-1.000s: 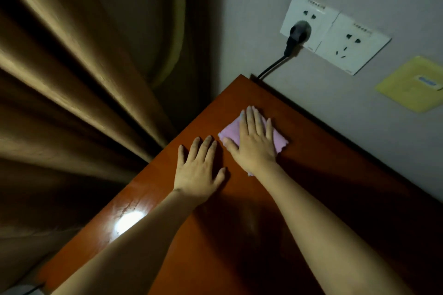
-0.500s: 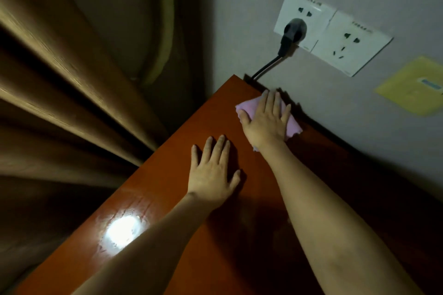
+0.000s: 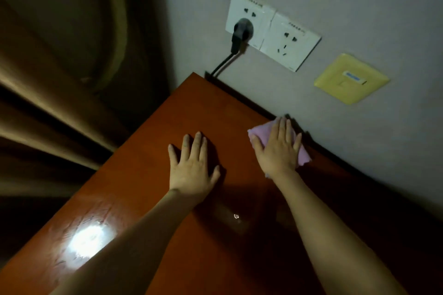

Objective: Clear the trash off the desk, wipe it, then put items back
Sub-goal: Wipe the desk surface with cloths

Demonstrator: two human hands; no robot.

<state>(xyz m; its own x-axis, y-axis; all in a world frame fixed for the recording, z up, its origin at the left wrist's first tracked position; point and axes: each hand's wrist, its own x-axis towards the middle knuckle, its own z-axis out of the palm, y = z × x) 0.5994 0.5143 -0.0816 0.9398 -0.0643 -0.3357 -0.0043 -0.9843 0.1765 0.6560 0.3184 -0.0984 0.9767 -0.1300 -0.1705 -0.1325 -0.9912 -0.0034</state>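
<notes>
The right hand [image 3: 278,151] presses a pink cloth [image 3: 302,155] flat against the bench [image 3: 148,175] at centre right, seemingly touching the wall. The left hand [image 3: 191,165] rests beside it, fingers spread.

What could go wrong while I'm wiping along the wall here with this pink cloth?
The right hand presses the pink cloth at the desk's back edge, so it might slip into the dark gap by the wall. A wider sweep toward the corner could snag the black cord and loosen its plug.
</notes>
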